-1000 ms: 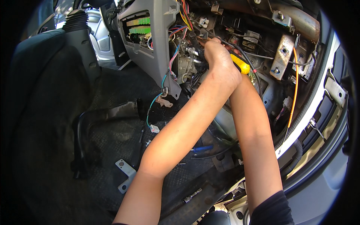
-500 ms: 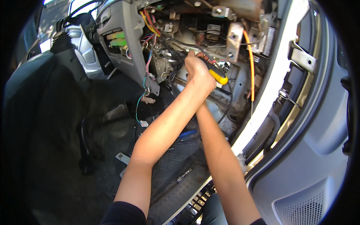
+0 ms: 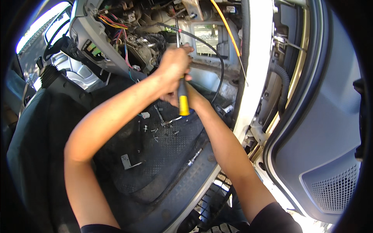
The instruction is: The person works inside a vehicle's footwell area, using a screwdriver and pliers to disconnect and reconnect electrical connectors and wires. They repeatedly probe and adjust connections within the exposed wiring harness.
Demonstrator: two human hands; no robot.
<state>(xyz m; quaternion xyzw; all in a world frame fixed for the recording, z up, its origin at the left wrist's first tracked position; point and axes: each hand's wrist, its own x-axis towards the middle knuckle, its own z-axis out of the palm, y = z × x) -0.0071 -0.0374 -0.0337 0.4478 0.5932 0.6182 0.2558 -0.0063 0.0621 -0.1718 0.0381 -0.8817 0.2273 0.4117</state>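
Sunlight bleaches the white door pillar [image 3: 257, 58]; left of it, the floor mat [image 3: 155, 167] lies dim; edges bow.

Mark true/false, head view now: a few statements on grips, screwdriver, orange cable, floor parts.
1. The left grip is closed around a screwdriver. True.
2. The screwdriver's yellow end points toward the top of the picture. False: it points down; the shaft points up.
3. The orange cable hangs left of the left grip. False: it hangs to the right.
4. A flat metal bracket lies on the floor. True.
5. The right grip is on the orange cable. False: it is beside the screwdriver handle, apart from that cable.
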